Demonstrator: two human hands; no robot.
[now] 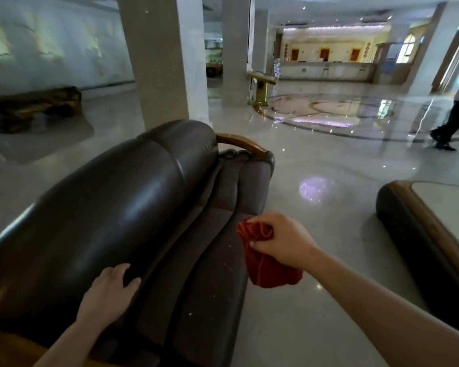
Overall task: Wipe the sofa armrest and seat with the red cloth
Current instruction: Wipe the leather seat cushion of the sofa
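A dark brown leather sofa (122, 207) runs from the lower left toward the centre, its backrest on the left and its seat (212, 260) on the right. The far armrest (241, 144) has a wooden top rail. My right hand (281, 239) is closed on a bunched red cloth (265, 260), held at the seat's front edge; part of the cloth hangs below the hand. My left hand (112, 292) lies flat on the backrest, fingers apart, holding nothing. Pale specks dot the seat surface.
A low table with a wooden rim (429, 234) stands to the right across a strip of glossy floor. A square pillar (164, 59) rises behind the sofa. A person's legs (451, 125) cross the far right. A dark wooden bench (32, 107) sits at far left.
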